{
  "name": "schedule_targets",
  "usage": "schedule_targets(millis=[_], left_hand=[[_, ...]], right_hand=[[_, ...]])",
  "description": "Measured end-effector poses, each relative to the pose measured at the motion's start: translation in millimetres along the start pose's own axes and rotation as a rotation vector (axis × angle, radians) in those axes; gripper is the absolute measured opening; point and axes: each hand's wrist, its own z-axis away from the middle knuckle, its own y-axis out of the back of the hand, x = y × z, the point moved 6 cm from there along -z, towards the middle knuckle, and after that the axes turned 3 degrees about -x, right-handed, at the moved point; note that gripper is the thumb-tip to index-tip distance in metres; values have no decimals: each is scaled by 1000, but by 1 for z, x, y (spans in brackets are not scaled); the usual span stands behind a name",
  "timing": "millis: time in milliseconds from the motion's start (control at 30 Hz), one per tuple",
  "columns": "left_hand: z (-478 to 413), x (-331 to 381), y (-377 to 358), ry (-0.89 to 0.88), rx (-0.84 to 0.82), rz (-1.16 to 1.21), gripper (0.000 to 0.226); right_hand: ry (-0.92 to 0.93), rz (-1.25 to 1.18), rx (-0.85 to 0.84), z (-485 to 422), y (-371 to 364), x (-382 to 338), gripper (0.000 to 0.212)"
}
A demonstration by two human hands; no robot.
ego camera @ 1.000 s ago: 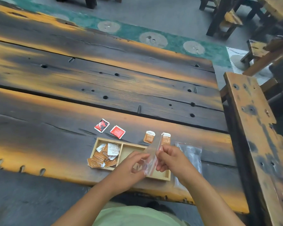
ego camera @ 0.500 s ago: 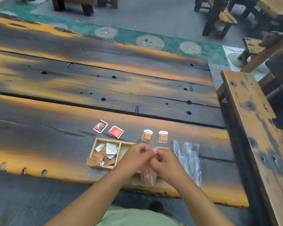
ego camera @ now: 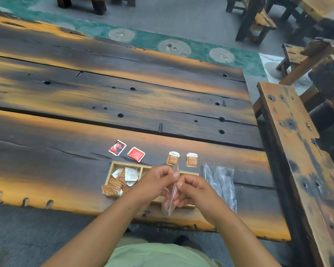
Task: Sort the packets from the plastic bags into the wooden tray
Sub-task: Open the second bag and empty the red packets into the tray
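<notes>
My left hand (ego camera: 156,181) and my right hand (ego camera: 193,191) both pinch the top of a small clear plastic bag (ego camera: 170,199) that hangs edge-on above the wooden tray (ego camera: 116,165). The tray's left compartment holds several orange and white packets (ego camera: 123,180). The hands hide most of its other compartments. Behind the tray lie two red packets (ego camera: 117,147) (ego camera: 136,154) and two orange packets (ego camera: 173,158) (ego camera: 192,159). A second clear plastic bag (ego camera: 220,182) lies flat to the right of the tray.
The tray sits near the front edge of a dark, orange-streaked plank table (ego camera: 104,101). A wooden bench (ego camera: 301,160) runs along the right side. More wooden benches (ego camera: 258,18) stand on the floor beyond the table.
The bag was held tilted toward the orange packets; both hands have drawn together and turned it upright, edge-on. The head camera has tipped slightly.
</notes>
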Motion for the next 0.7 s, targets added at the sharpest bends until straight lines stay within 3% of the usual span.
schedule_targets(millis=[400, 567, 700], left_hand=[[6, 4, 0, 67, -40, -256, 12], [8, 7, -3, 7, -85, -51, 18], [7, 10, -9, -59, -74, 219, 16]], right_hand=[[-15, 167, 37, -1, -3, -6, 22], [-1, 101, 46, 4, 0, -14, 29], [31, -165, 50, 2, -2, -17, 31]])
